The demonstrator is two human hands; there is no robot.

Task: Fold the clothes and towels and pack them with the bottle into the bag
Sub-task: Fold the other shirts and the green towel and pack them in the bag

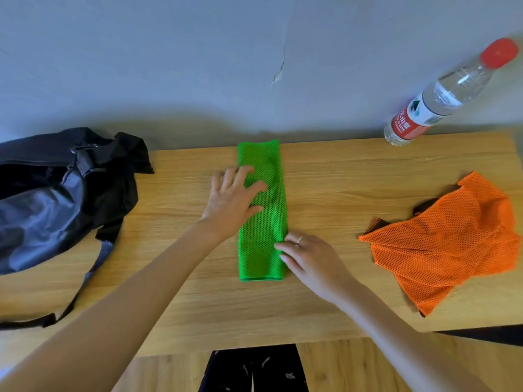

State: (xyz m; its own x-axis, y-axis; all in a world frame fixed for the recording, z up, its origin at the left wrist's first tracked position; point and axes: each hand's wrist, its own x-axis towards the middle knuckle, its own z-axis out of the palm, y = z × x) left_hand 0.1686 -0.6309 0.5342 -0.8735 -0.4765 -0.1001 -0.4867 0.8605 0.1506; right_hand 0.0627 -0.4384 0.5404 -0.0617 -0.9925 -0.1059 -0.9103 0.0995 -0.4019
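Printing is being carried only by the bottle, on its red and white label. White characters are being shown on the red band, with a line of small capital letters beneath them, but both are too small and blurred to be read. A dark triangular emblem is being displayed on the white part.

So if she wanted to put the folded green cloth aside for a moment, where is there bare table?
Bare wood shows between the green cloth and the orange garment, running back toward the bottle. A narrower strip lies between the bag and the left hand. The table's near edge is crossed by both forearms. The right hand crowds the cloth's near right edge.
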